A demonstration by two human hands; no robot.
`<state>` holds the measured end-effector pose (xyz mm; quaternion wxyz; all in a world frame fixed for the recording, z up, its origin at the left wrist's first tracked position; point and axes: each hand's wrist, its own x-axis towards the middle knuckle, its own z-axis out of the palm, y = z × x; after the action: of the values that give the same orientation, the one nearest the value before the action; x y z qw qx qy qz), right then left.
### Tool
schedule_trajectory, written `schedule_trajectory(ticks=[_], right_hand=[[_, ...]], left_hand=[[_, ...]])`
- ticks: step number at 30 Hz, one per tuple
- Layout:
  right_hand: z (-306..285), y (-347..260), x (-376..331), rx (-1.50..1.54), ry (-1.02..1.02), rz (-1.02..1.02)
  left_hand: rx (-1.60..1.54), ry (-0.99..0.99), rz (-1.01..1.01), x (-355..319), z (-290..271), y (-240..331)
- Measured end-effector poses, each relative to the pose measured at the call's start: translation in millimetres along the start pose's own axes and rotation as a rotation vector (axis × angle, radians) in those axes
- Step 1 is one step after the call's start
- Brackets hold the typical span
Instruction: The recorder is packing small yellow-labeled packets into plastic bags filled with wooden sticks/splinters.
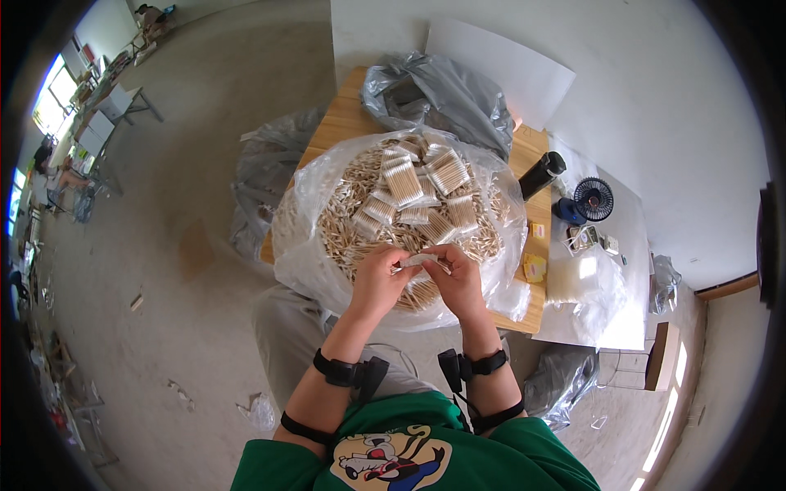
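Note:
Both hands meet over the near side of a big clear plastic bag (296, 233) heaped with loose cotton swabs (348, 196). My left hand (379, 282) is closed, its fingertips on the left end of a small bundle of cotton swabs (420, 259). From the other side my right hand (457, 282) pinches the same bundle. White tips show between the fingers; whether a wrapper covers them I cannot tell. Beyond the hands, several clear packs of cotton swabs (402, 180) lie piled on the loose ones.
The bag rests on a wooden table (334, 123). Grey plastic bags lie at its back (458, 94) and left (266, 176). To the right are a black bottle (542, 174), a small fan (593, 199), yellow packets (535, 268) and a stack of clear bags (585, 286). Other people sit far left.

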<state>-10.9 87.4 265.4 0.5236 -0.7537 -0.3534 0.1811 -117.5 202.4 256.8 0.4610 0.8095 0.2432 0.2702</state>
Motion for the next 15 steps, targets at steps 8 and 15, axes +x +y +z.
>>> schedule_trajectory(ticks=[8,15], right_hand=[[11,22,-3,0.586,0.053,0.143],[11,25,-3,0.723,0.102,0.179]], left_hand=[[-0.284,-0.024,-0.146,-3,-2,2],[-0.397,0.057,-0.158,-3,10,-6]])
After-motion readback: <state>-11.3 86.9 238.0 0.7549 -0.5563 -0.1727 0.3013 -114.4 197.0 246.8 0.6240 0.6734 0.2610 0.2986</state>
